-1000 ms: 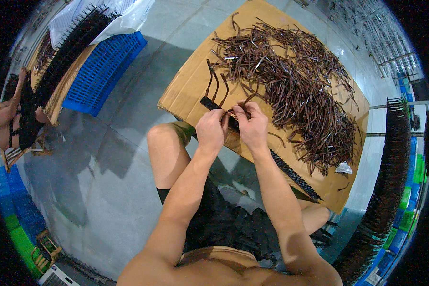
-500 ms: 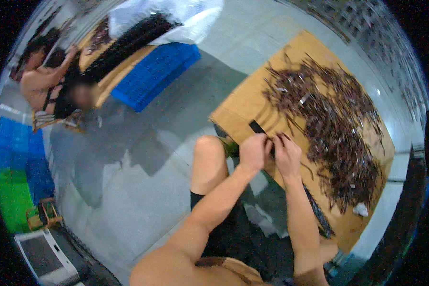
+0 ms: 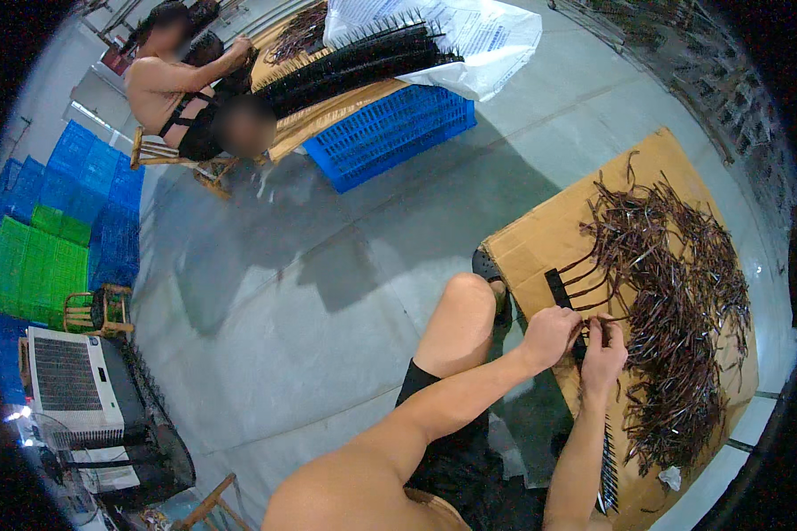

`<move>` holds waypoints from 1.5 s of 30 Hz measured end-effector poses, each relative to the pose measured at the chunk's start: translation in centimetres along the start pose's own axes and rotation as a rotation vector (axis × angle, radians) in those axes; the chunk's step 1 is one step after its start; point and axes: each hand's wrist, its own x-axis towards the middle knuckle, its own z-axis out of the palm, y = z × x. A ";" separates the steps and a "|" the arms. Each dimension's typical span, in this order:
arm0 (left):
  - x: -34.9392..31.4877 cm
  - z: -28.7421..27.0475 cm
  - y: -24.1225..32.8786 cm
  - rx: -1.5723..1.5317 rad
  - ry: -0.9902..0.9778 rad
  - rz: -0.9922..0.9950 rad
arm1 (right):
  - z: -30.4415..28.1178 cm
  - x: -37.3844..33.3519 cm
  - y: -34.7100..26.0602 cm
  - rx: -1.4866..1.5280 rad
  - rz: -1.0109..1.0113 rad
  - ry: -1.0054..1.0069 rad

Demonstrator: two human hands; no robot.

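Observation:
A black strip (image 3: 556,285) lies along the near left edge of a cardboard-covered table. Several dark brown strands stretch from it toward a large heap of loose, glossy brown strands (image 3: 660,265). My left hand (image 3: 551,338) is closed in a pinch at the strip, just below those strands. Beside it, my right hand (image 3: 604,354) has its fingertips bent together close to the left fingers. Whatever lies between the fingertips is mostly hidden; a dark strand shows at the right fingers. Below my right hand, near my right forearm, is a row of thin black spikes (image 3: 607,469).
The cardboard (image 3: 527,239) has a white scrap (image 3: 670,479) at its lower right. At the upper left, another person sits by a table with black spiked strips (image 3: 354,84) and a white sack (image 3: 496,44). A blue crate (image 3: 394,137) stands below; green crates (image 3: 40,265) are far left.
My view has turned left, so the table and my hands appear farther right and lower. Both hands stay together at the black strip, and more attached strands now show plainly.

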 end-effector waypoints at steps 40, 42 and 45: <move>2.0 -0.9 -0.4 -0.236 -0.002 -0.329 | -7.0 1.6 3.4 -0.320 0.610 -0.557; 1.5 -1.2 -0.3 -0.169 -0.013 -0.364 | -7.2 0.6 3.6 -0.525 0.495 -0.546; 1.0 -1.7 0.6 -0.205 -0.059 -0.374 | -8.4 -2.5 4.4 -0.590 0.273 -0.288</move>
